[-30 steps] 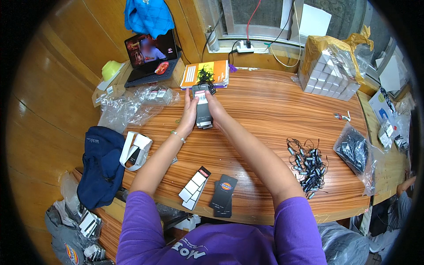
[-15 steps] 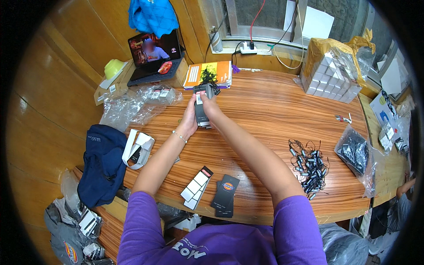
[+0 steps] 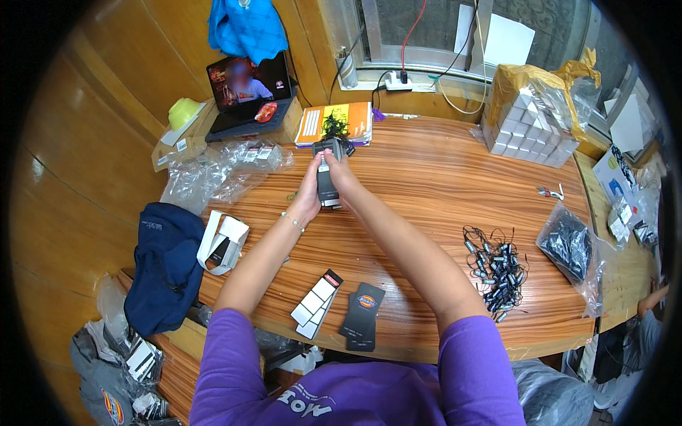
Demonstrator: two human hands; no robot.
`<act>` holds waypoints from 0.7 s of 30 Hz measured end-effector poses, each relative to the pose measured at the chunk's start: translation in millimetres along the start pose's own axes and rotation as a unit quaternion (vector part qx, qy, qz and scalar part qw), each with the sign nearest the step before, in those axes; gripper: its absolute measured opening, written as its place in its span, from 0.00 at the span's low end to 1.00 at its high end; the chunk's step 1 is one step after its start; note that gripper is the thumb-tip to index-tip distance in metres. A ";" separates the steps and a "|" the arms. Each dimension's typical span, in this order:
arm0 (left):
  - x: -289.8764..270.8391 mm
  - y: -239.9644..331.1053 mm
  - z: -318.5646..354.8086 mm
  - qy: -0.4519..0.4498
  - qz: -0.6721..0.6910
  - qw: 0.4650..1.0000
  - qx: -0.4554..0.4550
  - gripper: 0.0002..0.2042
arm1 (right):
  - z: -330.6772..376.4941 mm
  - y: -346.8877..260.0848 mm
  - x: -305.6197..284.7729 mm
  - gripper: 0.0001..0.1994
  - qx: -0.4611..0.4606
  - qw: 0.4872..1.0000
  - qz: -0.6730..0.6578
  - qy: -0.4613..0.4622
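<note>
1. A dark grey, flat rectangular object [image 3: 327,181] with a pale strip on its face is held upright above the round wooden table [image 3: 440,177], a little above the centre of the frame and just below a bunch of thin black cords [image 3: 334,128].
2. Compared with a second ago, the object sits in almost the same place between the hands; it appears only slightly raised and turned, with the right hand's grip moved toward its top end. From this it is judged that the work on the object's upper end is in progress, not finished.
3. The left hand [image 3: 310,193] is closed around the object's left edge and lower part. The right hand [image 3: 339,170] is closed on its upper right, with the fingers [image 3: 328,157] pinched at the top.
4. Nothing else on the table is seen to have shifted: the black card tags [image 3: 361,314] and the strip of white labels [image 3: 317,302] lie at the lower centre, and the tangle of black corded fasteners [image 3: 494,266] lies at the right, well apart from the hands.
5. What the fingers pinch at the object's top cannot be made out; it is too small and partly covered.
6. The object's back and lower end are hidden by the left palm.
7. At the right rim, a clear bag of black items [image 3: 568,248] is bent by the lens, and its contents cannot be identified.
</note>
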State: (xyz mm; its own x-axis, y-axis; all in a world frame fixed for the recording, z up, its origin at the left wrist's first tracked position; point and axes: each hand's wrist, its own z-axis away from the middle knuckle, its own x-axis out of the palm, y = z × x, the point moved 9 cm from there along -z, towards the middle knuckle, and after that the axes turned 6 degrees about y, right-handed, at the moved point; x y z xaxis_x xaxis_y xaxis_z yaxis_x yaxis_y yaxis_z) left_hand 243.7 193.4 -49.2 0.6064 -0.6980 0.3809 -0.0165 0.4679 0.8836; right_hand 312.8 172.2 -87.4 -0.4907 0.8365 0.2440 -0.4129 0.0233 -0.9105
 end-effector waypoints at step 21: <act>-1.6 19.4 10.6 0.016 -0.049 0.996 0.071 0.33 | 24.6 -21.5 -11.4 0.25 0.000 0.989 -0.127 -0.077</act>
State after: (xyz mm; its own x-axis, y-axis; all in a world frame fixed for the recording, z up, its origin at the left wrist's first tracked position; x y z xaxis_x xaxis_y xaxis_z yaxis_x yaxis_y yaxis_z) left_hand 234.0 197.9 -29.7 0.6354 -0.7179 0.2844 -0.0666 0.3159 0.9464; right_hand 308.4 148.6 -62.3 -0.4823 0.7108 0.5120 -0.5380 0.2210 -0.8135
